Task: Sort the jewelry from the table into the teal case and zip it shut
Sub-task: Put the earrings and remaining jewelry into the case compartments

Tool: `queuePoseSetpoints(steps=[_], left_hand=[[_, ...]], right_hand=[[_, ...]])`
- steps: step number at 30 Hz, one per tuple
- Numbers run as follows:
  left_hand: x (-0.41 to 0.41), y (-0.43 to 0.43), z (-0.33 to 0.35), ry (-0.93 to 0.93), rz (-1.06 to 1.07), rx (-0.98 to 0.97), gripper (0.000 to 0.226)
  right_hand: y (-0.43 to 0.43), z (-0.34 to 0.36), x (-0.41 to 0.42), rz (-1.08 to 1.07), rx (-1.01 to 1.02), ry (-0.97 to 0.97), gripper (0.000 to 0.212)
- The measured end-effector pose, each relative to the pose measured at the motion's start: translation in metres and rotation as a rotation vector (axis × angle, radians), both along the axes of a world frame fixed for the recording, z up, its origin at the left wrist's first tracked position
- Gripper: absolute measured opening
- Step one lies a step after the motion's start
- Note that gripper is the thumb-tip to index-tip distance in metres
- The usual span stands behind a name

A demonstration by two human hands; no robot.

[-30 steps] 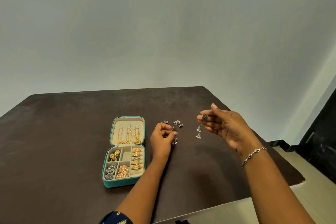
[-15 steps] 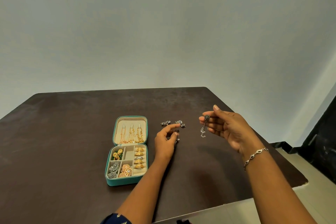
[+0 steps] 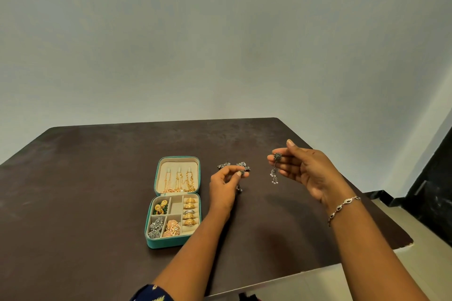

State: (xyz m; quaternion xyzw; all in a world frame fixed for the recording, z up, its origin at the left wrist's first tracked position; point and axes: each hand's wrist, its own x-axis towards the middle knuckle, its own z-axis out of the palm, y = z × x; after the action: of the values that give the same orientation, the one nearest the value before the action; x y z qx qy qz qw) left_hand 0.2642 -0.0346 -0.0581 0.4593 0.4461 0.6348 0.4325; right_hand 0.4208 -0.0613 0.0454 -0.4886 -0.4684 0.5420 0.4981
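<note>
The dark surface (image 3: pixel 85 190) carries everything. The teal case (image 3: pixel 171 244) lies open on it to the left of your arms, with its lid laid back and most base compartments already filled. Your right grip (image 3: pixel 308 173) is raised above the surface, well apart from the case. It pinches a silver drop earring (image 3: pixel 277 157) by its flower-shaped top, so the beaded tail hangs free. Your left grip (image 3: pixel 223 186) sits lower, near the case's right wall, with its fingertips pinched on what looks like the matching earring (image 3: pixel 241 173). I cannot tell whether that one's tail is clear of the surface. You seem to be gathering this pair, so lift the left one straight up before you travel. Carry both across as a pair and lower them tail first, so the fine chains fold down rather than knot. The narrow compartment (image 3: pixel 176 206) behind the rose-gold earrings looks bare and would likely take them. Two small silver pieces (image 3: pixel 223 165) lie on the surface just beyond your left fingertips. Mind that a swinging tail doesn't catch or sweep them, since they have yet to be sorted before you zip.
</note>
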Motion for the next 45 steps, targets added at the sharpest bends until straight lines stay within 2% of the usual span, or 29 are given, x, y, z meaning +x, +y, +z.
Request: queuePoseSetpoints(steps=[4,11,17,28,37,45], left_hand=[[-0.001,-0.005,0.023,-0.071,-0.062,0.017,0.013],[-0.024,-0.018,0.055,-0.213,-0.183,-0.042,0.019],[-0.050,-0.031,0.066,-0.264,-0.226,-0.043,0.011],[-0.105,-0.049,0.069,-0.164,-0.178,-0.033,0.005],[-0.146,-0.061,0.060,-0.060,-0.126,0.079,0.012],[-0.166,-0.072,0.056,-0.018,-0.108,0.086,0.014]], right_hand=[[0.001,-0.001,-0.003,0.010,-0.005,0.001,0.033],[-0.001,-0.001,-0.010,0.041,-0.020,0.001,0.037],[-0.004,-0.001,-0.021,0.079,-0.019,-0.021,0.039],[-0.015,-0.007,-0.055,0.088,0.009,-0.025,0.032],[-0.026,-0.011,-0.093,0.176,0.001,-0.030,0.034],[-0.023,-0.014,-0.129,0.193,0.030,-0.058,0.028]])
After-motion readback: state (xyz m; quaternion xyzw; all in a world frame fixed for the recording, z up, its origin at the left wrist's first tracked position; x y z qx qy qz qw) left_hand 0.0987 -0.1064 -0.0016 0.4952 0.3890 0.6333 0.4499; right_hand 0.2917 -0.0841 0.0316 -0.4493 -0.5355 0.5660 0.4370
